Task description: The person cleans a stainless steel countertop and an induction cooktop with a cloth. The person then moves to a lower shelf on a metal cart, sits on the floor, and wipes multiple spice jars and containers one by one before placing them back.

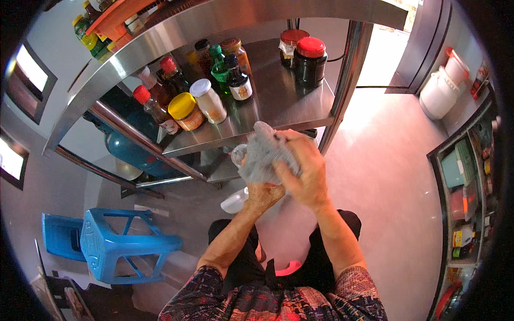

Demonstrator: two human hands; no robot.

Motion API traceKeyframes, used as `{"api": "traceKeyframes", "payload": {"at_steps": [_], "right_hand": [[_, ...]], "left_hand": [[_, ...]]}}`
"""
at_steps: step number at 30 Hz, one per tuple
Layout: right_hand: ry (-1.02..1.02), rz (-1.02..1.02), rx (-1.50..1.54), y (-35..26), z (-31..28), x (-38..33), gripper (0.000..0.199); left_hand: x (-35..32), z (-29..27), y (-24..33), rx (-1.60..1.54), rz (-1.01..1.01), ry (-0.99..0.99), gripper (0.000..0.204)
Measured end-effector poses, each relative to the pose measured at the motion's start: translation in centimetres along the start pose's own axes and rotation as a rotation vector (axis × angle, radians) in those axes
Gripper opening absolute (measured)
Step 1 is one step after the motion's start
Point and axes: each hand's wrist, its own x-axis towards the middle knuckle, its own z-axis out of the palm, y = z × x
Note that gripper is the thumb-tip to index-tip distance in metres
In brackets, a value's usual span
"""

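Note:
A fluffy grey cloth [265, 155] is in front of me at the height of the shelf edge. My right hand [308, 171] is closed round its right side, the fingers slightly blurred. Below and behind the cloth is my left hand [265, 195], its fingers mostly covered. A clear rounded container [239, 154] pokes out to the left of the cloth, and my left hand seems to grip it. The rest of that container is hidden, so its exact kind does not show.
On the steel shelf [267, 120] ahead stand a white-lidded jar [209, 101], a yellow-lidded jar [186, 112], several sauce bottles and a red-lidded dark jar [310, 61]. A white bottle [234, 200] is low down near my legs. Blue stools [115, 246] stand left; shelving [436, 160] lines the right.

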Motion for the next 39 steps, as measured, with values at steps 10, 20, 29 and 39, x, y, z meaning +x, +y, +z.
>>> {"api": "traceKeyframes", "payload": {"at_steps": [10,20,29,39], "right_hand": [[0.048,0.089,0.119,2.3,1.2,0.7,0.035],[0.006,-0.037,-0.102,0.6,1.9,-0.6,0.027],[0.042,0.607,1.469,6.1,1.1,-0.9,0.033],[0.227,-0.016,0.277,1.8,3.9,-2.5,0.030]], "left_hand": [[-2.1,-1.3,-1.1,-0.070,-0.222,-0.157,0.081],[-4.0,-1.2,-1.7,-0.009,-0.059,-0.180,0.087],[-0.9,-2.5,-0.7,-0.677,-0.329,-0.243,0.086],[-0.4,-1.5,-1.8,-1.250,-0.665,0.026,0.079]]}}
